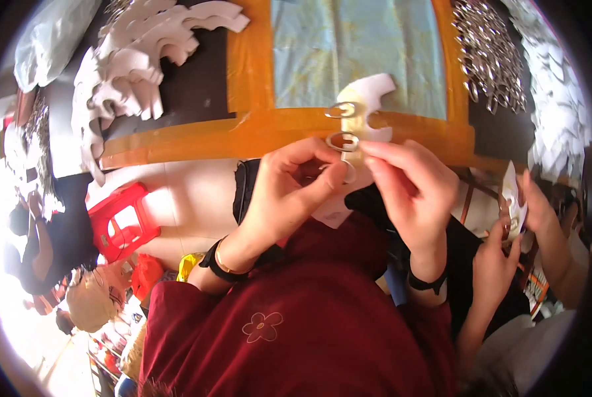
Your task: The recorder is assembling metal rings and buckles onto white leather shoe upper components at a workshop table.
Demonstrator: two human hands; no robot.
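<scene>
A white curved cut-out piece (373, 89) with notched edges lies partly over the table edge, its lower end toward my body. Several silver metal rings are along its middle strip; one ring (340, 111) sits on the upper part. My left hand (289, 185) is closed, thumb and forefinger pinching the piece's edge beside a lower ring. From the other side my right hand (415, 188) pinches at another metal ring (342, 141), with fingertips touching its right rim. Whether that ring is fully through the piece is too small to tell.
White cut-outs (127, 59) lie heaped at the table's left, and a pile of metal rings (491, 56) at the right. More white pieces (554, 99) line the far right. Another person's hands (498, 255) hold a similar piece. A red stool (124, 221) stands on the floor.
</scene>
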